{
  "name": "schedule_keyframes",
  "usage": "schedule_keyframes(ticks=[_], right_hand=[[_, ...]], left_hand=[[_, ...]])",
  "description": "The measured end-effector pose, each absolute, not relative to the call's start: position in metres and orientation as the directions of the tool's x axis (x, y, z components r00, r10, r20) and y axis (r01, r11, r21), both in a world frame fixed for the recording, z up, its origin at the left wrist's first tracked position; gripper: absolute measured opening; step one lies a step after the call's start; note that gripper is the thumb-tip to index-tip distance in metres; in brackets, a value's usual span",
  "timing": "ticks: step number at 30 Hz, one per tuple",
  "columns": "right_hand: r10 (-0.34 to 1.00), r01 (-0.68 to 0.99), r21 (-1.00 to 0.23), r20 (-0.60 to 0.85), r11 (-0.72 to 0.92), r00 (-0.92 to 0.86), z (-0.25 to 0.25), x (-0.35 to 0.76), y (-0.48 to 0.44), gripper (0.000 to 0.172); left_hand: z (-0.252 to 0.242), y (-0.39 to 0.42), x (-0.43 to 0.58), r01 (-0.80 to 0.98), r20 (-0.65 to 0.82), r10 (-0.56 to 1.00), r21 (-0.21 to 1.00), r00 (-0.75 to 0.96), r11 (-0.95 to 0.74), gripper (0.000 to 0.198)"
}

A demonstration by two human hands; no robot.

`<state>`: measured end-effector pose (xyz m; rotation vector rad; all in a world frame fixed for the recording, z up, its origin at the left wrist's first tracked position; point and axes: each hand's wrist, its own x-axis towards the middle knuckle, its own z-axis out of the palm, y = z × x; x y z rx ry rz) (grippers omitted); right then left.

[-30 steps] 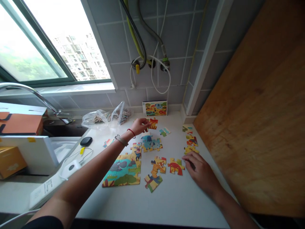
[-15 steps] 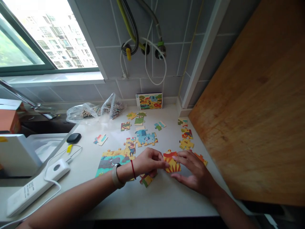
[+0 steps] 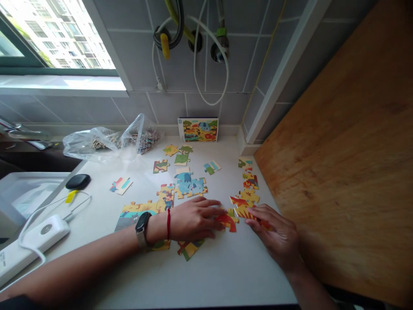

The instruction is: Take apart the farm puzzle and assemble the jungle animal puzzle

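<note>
Between the thumb and fingers of my right hand (image 3: pixel 274 232) is an orange-and-yellow jigsaw puzzle piece (image 3: pixel 242 210), tilted above the counter. My left hand (image 3: pixel 195 218) lies palm down with its fingers stretched out, fingertips on a red-and-yellow puzzle piece (image 3: pixel 229 220). Under and behind the left wrist is a joined hippo section (image 3: pixel 129 215), partly covered by the arm. A joined blue elephant section (image 3: pixel 189 184) lies just beyond that hand. Past the right hand's piece sit a yellow puzzle piece (image 3: pixel 250 196) and a lion piece (image 3: pixel 251 181).
The puzzle box (image 3: pixel 200 130) leans upright on the back wall. A clear plastic bag (image 3: pixel 112 142) lies back left, with a black oval object (image 3: pixel 78 181) and a white power strip (image 3: pixel 35 247) nearer. A wooden panel (image 3: pixel 329 172) borders the counter on the right.
My left hand has let go of the orange-and-yellow piece and spread over the red-and-yellow one. The right hand alone now holds the orange piece, farther right. The camera view has shifted.
</note>
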<state>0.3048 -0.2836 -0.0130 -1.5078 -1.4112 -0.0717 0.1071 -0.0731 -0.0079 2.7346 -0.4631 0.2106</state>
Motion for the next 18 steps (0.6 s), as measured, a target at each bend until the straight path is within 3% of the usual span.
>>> schedule_keyframes(ticks=[5, 10, 18], right_hand=[[0.799, 0.709, -0.649, 0.565, 0.276, 0.207, -0.012, 0.302, -0.281, 0.012], [0.848, 0.611, -0.722, 0.509, 0.325, 0.151, -0.013, 0.295, -0.280, 0.020], [0.899, 0.604, -0.732, 0.435, 0.316, 0.056, -0.013, 0.291, -0.282, 0.031]], left_hand=[[-0.018, -0.068, 0.104, -0.258, 0.200, -0.214, 0.229, 0.956, -0.939, 0.040], [-0.021, -0.074, 0.106, -0.261, 0.242, -0.191, 0.299, 0.951, -0.918, 0.040], [-0.026, -0.072, 0.105, -0.294, 0.263, -0.200, 0.389, 0.944, -0.873, 0.029]])
